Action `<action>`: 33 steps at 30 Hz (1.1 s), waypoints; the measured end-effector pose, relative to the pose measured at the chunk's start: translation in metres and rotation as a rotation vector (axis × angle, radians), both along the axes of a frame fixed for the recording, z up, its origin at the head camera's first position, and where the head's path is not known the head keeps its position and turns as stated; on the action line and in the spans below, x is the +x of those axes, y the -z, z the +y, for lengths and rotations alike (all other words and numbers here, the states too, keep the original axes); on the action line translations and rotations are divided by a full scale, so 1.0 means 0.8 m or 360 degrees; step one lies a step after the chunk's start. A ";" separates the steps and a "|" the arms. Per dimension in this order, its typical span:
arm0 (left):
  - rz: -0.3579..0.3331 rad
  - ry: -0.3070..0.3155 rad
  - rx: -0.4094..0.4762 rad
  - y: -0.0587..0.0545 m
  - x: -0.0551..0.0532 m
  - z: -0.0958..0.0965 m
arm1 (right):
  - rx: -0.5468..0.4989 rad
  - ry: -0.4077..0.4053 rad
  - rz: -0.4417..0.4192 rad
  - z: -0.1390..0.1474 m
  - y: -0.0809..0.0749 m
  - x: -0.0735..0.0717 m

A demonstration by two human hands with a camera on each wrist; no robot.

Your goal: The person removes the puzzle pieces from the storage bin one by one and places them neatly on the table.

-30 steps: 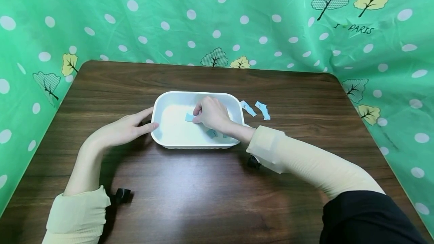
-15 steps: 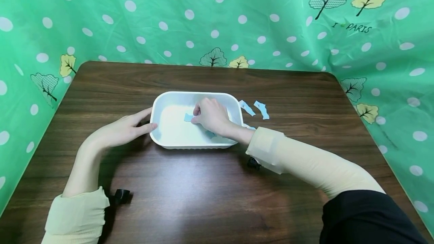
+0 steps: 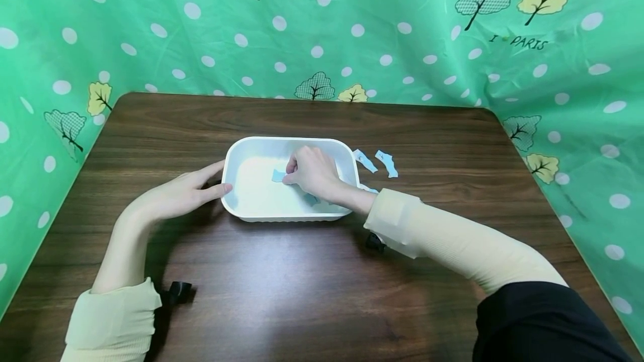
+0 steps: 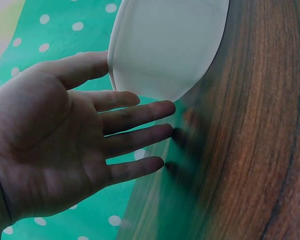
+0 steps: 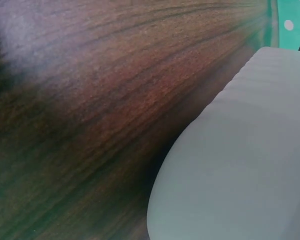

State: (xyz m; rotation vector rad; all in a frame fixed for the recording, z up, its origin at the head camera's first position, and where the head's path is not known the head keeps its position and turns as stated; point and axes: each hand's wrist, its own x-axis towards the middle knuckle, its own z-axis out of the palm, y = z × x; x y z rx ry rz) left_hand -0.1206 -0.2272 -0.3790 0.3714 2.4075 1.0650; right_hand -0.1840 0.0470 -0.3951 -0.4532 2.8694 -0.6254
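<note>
A white rectangular tray with rounded corners stands on the wooden table. My left hand is at its left end, thumb at the rim and fingers spread fairly straight, as the left wrist view also shows. Inside the tray, my right hand pinches a small blue piece of paper between thumb and fingers, low over the tray's floor. Another blue scrap lies in the tray, partly behind the right wrist. In the right wrist view only the tray's outer wall shows; the hand is out of sight.
Two torn-looking blue paper pieces, a nearer one and a farther one, lie right of the tray. A third blue scrap is partly hidden by the tray's right end. A green dotted curtain hangs behind the table.
Both hands stay almost still, the right one pinching the blue paper in the tray. The whole view shifts very slightly.
</note>
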 end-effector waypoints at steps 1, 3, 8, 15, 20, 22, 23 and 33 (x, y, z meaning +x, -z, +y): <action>0.0000 0.0001 -0.0002 0.000 0.000 0.000 | -0.0004 0.0002 -0.0003 0.000 0.000 0.000; 0.0001 -0.0001 -0.0007 0.000 0.000 0.000 | -0.0013 0.0002 -0.0009 0.000 0.001 0.000; 0.0004 -0.0004 -0.0013 -0.001 0.000 0.000 | -0.0039 -0.0001 -0.0008 0.000 0.002 0.001; 0.0010 -0.0005 -0.0004 -0.001 0.002 0.000 | -0.0032 -0.0038 0.0014 -0.001 0.004 0.003; 0.0014 -0.0007 -0.0004 -0.001 0.002 -0.001 | -0.0027 -0.0047 0.0027 -0.002 0.004 0.003; 0.0016 -0.0005 -0.0005 -0.001 0.002 -0.001 | -0.0043 -0.0047 0.0021 -0.002 0.004 0.003; 0.0016 -0.0004 -0.0006 -0.001 0.002 -0.001 | -0.0050 -0.0047 0.0017 -0.001 0.004 0.003; 0.0019 0.0006 -0.0005 0.000 0.001 -0.001 | -0.0092 -0.0038 -0.0048 0.000 0.002 0.003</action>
